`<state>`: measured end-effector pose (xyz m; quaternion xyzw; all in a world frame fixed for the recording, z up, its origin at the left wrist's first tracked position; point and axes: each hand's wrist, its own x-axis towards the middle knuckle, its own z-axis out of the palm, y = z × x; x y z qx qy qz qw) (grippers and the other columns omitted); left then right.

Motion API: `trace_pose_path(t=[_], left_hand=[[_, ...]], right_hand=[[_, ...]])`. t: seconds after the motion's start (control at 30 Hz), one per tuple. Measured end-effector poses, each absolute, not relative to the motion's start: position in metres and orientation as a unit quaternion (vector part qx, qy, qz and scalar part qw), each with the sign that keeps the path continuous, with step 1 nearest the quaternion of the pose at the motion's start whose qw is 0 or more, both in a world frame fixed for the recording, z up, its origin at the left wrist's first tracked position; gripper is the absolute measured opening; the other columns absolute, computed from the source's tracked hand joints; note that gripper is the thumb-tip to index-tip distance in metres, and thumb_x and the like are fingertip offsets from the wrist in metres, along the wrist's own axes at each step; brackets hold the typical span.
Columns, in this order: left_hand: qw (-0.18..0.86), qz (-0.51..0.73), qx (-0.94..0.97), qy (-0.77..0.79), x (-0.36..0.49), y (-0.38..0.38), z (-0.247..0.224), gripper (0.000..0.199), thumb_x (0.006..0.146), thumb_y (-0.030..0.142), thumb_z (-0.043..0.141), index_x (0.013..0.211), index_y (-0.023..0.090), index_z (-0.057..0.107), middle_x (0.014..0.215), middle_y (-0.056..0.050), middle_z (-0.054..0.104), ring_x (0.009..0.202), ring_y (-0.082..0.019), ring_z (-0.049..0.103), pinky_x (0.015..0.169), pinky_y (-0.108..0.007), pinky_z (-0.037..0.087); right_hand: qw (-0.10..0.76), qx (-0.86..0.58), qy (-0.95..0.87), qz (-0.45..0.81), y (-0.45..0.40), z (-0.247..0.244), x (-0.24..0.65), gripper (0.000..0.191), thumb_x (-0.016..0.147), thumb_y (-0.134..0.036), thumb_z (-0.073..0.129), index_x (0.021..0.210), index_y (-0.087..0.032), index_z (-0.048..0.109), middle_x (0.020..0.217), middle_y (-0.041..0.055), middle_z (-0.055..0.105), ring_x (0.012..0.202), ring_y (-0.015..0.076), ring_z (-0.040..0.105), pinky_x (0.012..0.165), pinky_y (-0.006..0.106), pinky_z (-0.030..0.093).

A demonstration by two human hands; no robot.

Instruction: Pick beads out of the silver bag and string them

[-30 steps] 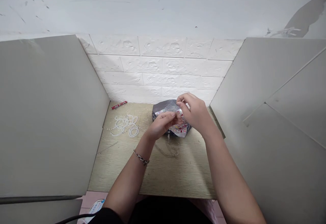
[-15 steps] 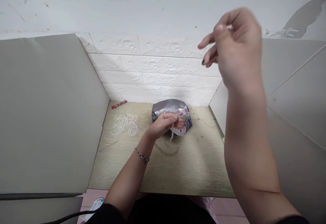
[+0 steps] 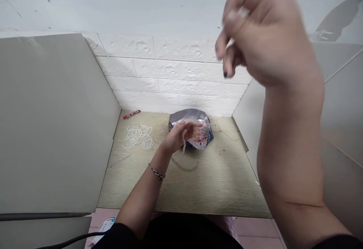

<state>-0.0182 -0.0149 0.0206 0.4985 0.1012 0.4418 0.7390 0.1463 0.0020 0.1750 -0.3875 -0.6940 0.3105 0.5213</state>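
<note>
My left hand (image 3: 181, 135) is over the front of a silvery bag (image 3: 188, 113) that holds red, pink and clear beads (image 3: 202, 135). Its fingers are loosely curved and apart, and a short bead strand (image 3: 184, 141) hangs from it. On the table below the bag lies a loop of clear beads (image 3: 185, 169). High at the upper right, close to the camera, my right hand (image 3: 255, 33) is raised with thumb and forefinger pinched together; what they hold is too fine and blurred to make out.
White bead strands (image 3: 138, 137) lie coiled on the left of the table (image 3: 198, 196), with a red packet (image 3: 132, 114) behind them. Grey panels (image 3: 56, 128) stand at both sides, and a white brick-patterned wall (image 3: 170, 67) rises behind.
My right hand has moved up and nearer the camera. The fingers of my left hand have loosened from a pinch, and the hanging bead strand has shifted left.
</note>
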Motion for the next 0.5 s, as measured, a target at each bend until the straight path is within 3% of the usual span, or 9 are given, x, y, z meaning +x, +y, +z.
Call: trace_pose_path(t=[0.13, 0.23, 0.33, 0.43, 0.5], left_hand=[[0.748, 0.441, 0.488, 0.09, -0.017, -0.017, 0.024, 0.057, 0.068, 0.058, 0.037, 0.086, 0.01, 0.061, 0.069, -0.008, 0.057, 0.062, -0.014, 0.053, 0.062, -0.027, 0.041], [0.722, 0.461, 0.501, 0.125, -0.014, -0.019, 0.028, 0.047, 0.07, 0.051, 0.041, 0.091, 0.012, 0.059, 0.067, -0.005, 0.054, 0.057, -0.01, 0.05, 0.056, -0.024, 0.038], [0.677, 0.474, 0.529, 0.192, -0.011, -0.02, 0.028, 0.033, 0.071, 0.04, 0.049, 0.087, 0.012, 0.059, 0.048, 0.003, 0.039, 0.042, -0.004, 0.035, 0.043, -0.018, 0.027], [0.63, 0.487, 0.543, 0.267, -0.009, -0.018, 0.025, 0.029, 0.071, 0.04, 0.049, 0.075, 0.012, 0.059, 0.04, 0.007, 0.024, 0.035, -0.002, 0.02, 0.037, -0.018, 0.014], [0.593, 0.497, 0.548, 0.318, -0.008, -0.017, 0.024, 0.031, 0.07, 0.042, 0.048, 0.072, 0.013, 0.06, 0.038, 0.007, 0.023, 0.034, -0.003, 0.018, 0.036, -0.019, 0.012]], right_hand=[[0.383, -0.412, -0.763, 0.319, -0.016, 0.17, 0.138, 0.02, 0.079, -0.027, 0.04, 0.066, -0.017, 0.051, 0.07, -0.002, 0.058, 0.039, -0.0022, 0.037, 0.049, 0.018, 0.038], [0.247, -0.429, -0.806, 0.325, -0.02, 0.165, 0.134, 0.01, 0.075, -0.025, 0.048, 0.07, -0.017, 0.052, 0.067, -0.0013, 0.057, 0.048, 0.0026, 0.046, 0.051, 0.019, 0.037], [0.131, -0.454, -0.823, 0.314, -0.018, 0.158, 0.134, 0.009, 0.073, -0.025, 0.051, 0.071, -0.018, 0.054, 0.065, -0.0009, 0.056, 0.055, 0.0073, 0.051, 0.053, 0.02, 0.038], [0.133, -0.472, -0.825, 0.281, -0.022, 0.163, 0.141, 0.012, 0.073, -0.029, 0.052, 0.076, -0.019, 0.057, 0.072, -0.0002, 0.057, 0.062, 0.0097, 0.053, 0.059, 0.023, 0.039], [0.246, -0.462, -0.805, 0.278, -0.032, 0.172, 0.149, 0.019, 0.074, -0.032, 0.049, 0.089, -0.022, 0.056, 0.087, -0.001, 0.057, 0.072, 0.0104, 0.054, 0.067, 0.026, 0.04]])
